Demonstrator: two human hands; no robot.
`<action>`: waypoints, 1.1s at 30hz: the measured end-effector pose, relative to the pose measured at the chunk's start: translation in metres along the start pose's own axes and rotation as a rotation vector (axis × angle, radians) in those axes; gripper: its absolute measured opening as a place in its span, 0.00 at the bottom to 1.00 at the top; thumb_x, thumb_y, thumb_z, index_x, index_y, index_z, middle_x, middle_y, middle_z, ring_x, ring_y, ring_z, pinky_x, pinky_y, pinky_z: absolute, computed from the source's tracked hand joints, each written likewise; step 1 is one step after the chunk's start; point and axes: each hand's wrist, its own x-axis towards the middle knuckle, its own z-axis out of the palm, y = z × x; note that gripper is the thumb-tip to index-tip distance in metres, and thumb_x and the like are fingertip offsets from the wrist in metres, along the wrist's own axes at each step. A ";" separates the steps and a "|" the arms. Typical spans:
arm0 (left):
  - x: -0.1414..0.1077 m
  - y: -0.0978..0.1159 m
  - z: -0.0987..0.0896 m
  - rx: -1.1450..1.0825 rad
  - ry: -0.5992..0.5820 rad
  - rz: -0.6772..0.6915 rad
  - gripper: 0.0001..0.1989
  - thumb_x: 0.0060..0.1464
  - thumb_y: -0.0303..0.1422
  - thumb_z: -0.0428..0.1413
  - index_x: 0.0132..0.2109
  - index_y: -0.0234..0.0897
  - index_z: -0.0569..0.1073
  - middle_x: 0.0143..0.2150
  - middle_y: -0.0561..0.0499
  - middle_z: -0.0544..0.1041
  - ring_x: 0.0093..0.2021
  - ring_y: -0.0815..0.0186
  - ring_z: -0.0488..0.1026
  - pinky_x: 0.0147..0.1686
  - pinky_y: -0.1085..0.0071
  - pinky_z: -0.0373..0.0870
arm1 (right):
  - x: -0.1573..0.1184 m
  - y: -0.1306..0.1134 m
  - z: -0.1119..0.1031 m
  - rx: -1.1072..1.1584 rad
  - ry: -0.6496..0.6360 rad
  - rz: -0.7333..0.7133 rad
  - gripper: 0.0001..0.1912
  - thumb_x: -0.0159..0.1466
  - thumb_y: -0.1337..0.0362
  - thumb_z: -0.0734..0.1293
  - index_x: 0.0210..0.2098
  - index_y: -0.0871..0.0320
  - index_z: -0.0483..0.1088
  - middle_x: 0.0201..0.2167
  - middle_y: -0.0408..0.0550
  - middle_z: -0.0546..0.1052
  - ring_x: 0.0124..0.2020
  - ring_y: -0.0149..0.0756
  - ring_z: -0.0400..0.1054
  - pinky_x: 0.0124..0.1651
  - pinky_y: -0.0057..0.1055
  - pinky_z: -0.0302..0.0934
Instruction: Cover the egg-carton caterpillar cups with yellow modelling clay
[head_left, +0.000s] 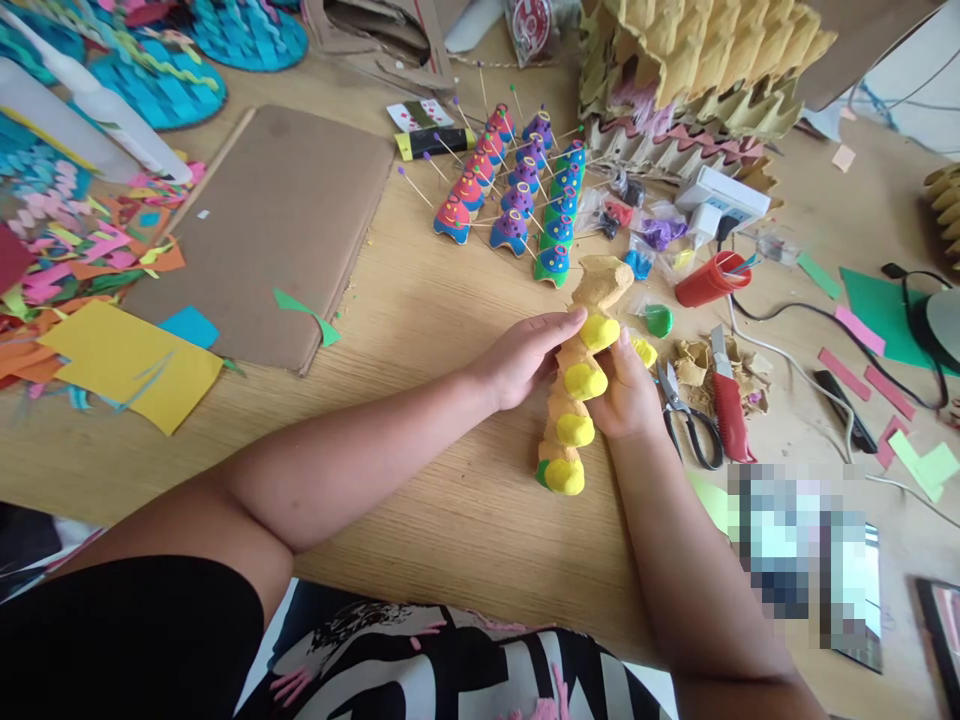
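Observation:
Between my two hands is a strip of egg carton (568,404), its humps mostly topped with yellow clay and the far hump (602,282) bare. A bit of green clay (542,474) shows on the nearest end. My left hand (521,360) grips the strip from the left, thumb against the upper yellow hump. On the other side my right hand (628,390) is closed around it, with its thumb by the same hump. A lump of yellow clay (643,352) lies just beyond my right hand, beside a green clay ball (659,320).
Finished clay-covered strips in red (469,188), purple (517,197) and green-blue (560,215) stand ahead, with thin sticks poking outward. Scissors (688,415), a red-handled knife (730,405) and a red cup (712,280) lie right. Cardboard (277,220) and paper scraps are left; egg trays (705,60) stack behind.

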 end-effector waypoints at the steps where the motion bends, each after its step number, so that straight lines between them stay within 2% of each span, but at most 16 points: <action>1: -0.001 0.001 0.001 0.002 -0.009 0.000 0.19 0.57 0.49 0.71 0.38 0.36 0.82 0.34 0.50 0.82 0.32 0.67 0.76 0.35 0.70 0.71 | 0.000 0.000 0.000 -0.001 0.003 -0.003 0.23 0.61 0.38 0.76 0.41 0.47 0.76 0.39 0.45 0.86 0.53 0.46 0.82 0.51 0.45 0.79; 6: -0.003 0.005 0.006 0.028 0.035 -0.017 0.16 0.57 0.44 0.72 0.37 0.35 0.81 0.32 0.51 0.81 0.31 0.68 0.76 0.36 0.72 0.70 | 0.002 0.003 0.000 -0.004 0.025 -0.027 0.23 0.60 0.38 0.77 0.40 0.48 0.76 0.39 0.45 0.86 0.51 0.46 0.82 0.49 0.44 0.80; 15: 0.002 0.003 0.003 -0.003 0.093 -0.043 0.14 0.61 0.41 0.70 0.36 0.36 0.80 0.33 0.51 0.83 0.32 0.67 0.77 0.37 0.70 0.72 | 0.004 0.004 0.001 -0.003 0.023 -0.057 0.21 0.60 0.39 0.77 0.39 0.47 0.77 0.39 0.43 0.86 0.52 0.44 0.82 0.53 0.44 0.80; 21: 0.003 -0.001 -0.003 -0.009 -0.027 -0.017 0.20 0.57 0.49 0.71 0.38 0.35 0.82 0.34 0.51 0.82 0.33 0.68 0.77 0.35 0.72 0.71 | 0.004 0.003 -0.001 -0.001 0.040 -0.059 0.23 0.59 0.37 0.77 0.39 0.47 0.76 0.40 0.44 0.86 0.54 0.46 0.81 0.53 0.45 0.80; 25: 0.003 0.000 -0.006 0.017 -0.019 -0.026 0.19 0.51 0.46 0.75 0.36 0.36 0.81 0.32 0.53 0.81 0.31 0.70 0.75 0.33 0.73 0.69 | 0.003 0.002 -0.001 -0.022 0.034 -0.050 0.25 0.59 0.36 0.77 0.41 0.47 0.75 0.40 0.44 0.85 0.53 0.46 0.82 0.51 0.46 0.80; 29: 0.003 0.001 -0.006 -0.006 -0.012 -0.059 0.16 0.55 0.45 0.73 0.37 0.38 0.82 0.33 0.52 0.83 0.33 0.66 0.77 0.36 0.69 0.71 | -0.001 0.000 0.000 -0.033 0.014 -0.051 0.25 0.59 0.35 0.76 0.43 0.45 0.74 0.41 0.45 0.85 0.54 0.49 0.81 0.50 0.50 0.80; 33: 0.002 0.002 -0.005 -0.041 0.031 -0.100 0.13 0.57 0.46 0.69 0.40 0.41 0.83 0.36 0.48 0.85 0.35 0.59 0.79 0.37 0.65 0.72 | -0.004 0.000 0.000 -0.027 -0.013 -0.084 0.23 0.57 0.38 0.78 0.39 0.46 0.73 0.38 0.45 0.84 0.52 0.48 0.81 0.48 0.49 0.80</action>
